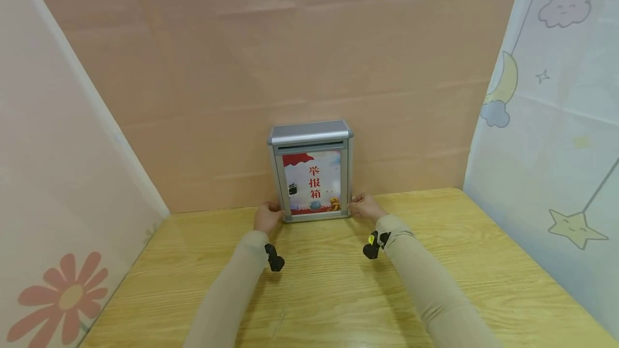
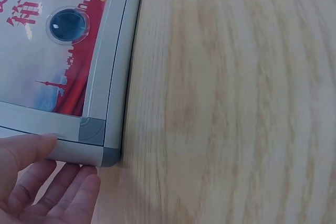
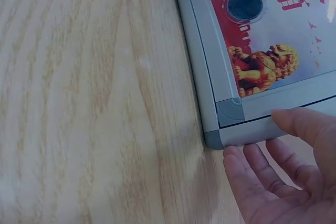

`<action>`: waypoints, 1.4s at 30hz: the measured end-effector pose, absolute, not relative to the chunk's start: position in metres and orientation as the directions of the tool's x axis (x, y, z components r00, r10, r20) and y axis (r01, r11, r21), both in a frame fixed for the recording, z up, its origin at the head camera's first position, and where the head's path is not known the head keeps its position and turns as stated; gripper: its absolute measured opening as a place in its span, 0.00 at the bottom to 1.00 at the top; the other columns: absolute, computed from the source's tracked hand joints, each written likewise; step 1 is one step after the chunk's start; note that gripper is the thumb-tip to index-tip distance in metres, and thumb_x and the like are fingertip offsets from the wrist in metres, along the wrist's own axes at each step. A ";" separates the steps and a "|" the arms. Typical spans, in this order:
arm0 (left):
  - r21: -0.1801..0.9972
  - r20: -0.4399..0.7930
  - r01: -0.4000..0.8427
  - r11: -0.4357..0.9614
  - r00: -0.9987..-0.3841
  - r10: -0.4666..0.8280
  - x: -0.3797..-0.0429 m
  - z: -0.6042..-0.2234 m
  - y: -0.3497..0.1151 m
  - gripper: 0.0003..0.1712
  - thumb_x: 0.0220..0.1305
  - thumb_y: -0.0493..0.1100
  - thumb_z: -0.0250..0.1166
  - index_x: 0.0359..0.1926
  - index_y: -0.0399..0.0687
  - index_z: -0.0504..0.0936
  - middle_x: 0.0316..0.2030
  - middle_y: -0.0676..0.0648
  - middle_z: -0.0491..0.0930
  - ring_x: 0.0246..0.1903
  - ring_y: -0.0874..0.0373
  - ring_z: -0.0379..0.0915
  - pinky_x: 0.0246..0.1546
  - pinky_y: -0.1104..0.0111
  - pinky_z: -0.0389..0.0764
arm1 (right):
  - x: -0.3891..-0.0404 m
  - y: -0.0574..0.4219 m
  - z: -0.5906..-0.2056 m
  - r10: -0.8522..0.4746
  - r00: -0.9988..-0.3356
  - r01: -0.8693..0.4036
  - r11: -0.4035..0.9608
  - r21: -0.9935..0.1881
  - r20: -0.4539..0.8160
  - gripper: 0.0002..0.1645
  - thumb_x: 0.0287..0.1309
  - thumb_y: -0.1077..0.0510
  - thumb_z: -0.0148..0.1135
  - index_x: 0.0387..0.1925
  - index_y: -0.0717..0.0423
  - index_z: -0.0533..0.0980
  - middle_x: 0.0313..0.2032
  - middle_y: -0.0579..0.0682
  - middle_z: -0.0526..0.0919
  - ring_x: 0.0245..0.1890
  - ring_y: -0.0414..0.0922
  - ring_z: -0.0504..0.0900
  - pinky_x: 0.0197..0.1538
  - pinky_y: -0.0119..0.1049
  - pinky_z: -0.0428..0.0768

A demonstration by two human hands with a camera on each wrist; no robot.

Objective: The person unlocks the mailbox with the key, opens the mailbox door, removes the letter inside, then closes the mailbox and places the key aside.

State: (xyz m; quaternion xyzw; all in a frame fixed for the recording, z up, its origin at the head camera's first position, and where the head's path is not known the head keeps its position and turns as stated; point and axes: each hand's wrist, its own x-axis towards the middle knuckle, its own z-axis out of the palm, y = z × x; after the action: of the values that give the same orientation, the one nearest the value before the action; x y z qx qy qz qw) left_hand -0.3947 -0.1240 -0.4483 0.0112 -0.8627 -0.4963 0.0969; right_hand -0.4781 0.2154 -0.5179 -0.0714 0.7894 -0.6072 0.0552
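Clerk: Location of the item?

Inspector: A silver-grey metal report box (image 1: 311,175), marked 举报箱 in red, stands upright at the rear of the wood-grain table (image 1: 329,283), before a peach-coloured backdrop (image 1: 217,79). Whether its back touches the backdrop cannot be determined.

Clerk: State of the left hand?

Inspector: The left hand (image 1: 268,216) grips the box's left side near the bottom corner, thumb at the front edge, other fingers along the side.

Clerk: And the right?

Inspector: The right hand (image 1: 366,207) grips the opposite side likewise, also near the bottom corner.

Clerk: Features of the front?

Inspector: A long dark slot (image 1: 311,145) beneath the lid (image 1: 309,130); a dark lock-like fitting (image 1: 293,189) at the left edge; a round dark disc (image 2: 67,25) below the lettering; a golden lion (image 3: 270,67) printed at lower right.

Clerk: Surroundings?

Inspector: Beige sleeves (image 1: 224,294) cover both arms, a small black device (image 1: 274,258) at each wrist. The left-hand panel (image 1: 58,149) carries a red-petalled flower (image 1: 71,297); the right-hand panel (image 1: 546,171), a smiling star (image 1: 576,227), moon and rainbow.
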 end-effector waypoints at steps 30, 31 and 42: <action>0.836 0.124 0.143 0.530 -0.990 0.072 -0.342 -0.443 -0.124 0.10 0.56 0.36 0.67 0.36 0.34 0.77 0.33 0.42 0.78 0.33 0.53 0.72 0.36 0.64 0.75 | -0.360 0.223 -0.421 -0.343 -0.924 -0.021 0.487 -0.873 -0.169 0.17 0.63 0.61 0.58 0.46 0.72 0.68 0.41 0.62 0.78 0.43 0.55 0.81 0.49 0.46 0.82; 0.834 0.121 0.140 0.534 -0.990 0.071 -0.342 -0.443 -0.124 0.10 0.57 0.36 0.67 0.35 0.34 0.77 0.32 0.42 0.78 0.33 0.53 0.72 0.36 0.64 0.75 | -0.359 0.222 -0.420 -0.348 -0.921 -0.018 0.484 -0.875 -0.174 0.17 0.63 0.61 0.57 0.46 0.71 0.68 0.41 0.62 0.78 0.43 0.55 0.80 0.49 0.46 0.82; 0.835 0.083 0.109 0.540 -0.994 0.073 -0.346 -0.440 -0.122 0.09 0.58 0.37 0.67 0.36 0.36 0.78 0.33 0.42 0.79 0.32 0.54 0.73 0.34 0.64 0.77 | -0.355 0.222 -0.413 -0.335 -0.924 -0.006 0.492 -0.871 -0.183 0.17 0.65 0.62 0.55 0.48 0.73 0.68 0.42 0.64 0.79 0.45 0.59 0.81 0.50 0.48 0.81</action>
State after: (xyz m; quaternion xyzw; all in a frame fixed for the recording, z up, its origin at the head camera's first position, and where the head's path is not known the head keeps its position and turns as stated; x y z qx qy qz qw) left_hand -0.3462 -0.1217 -0.4401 -0.0518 -0.8772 -0.4770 0.0189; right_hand -0.3547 0.2218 -0.4127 -0.1004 0.8475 -0.4939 0.1666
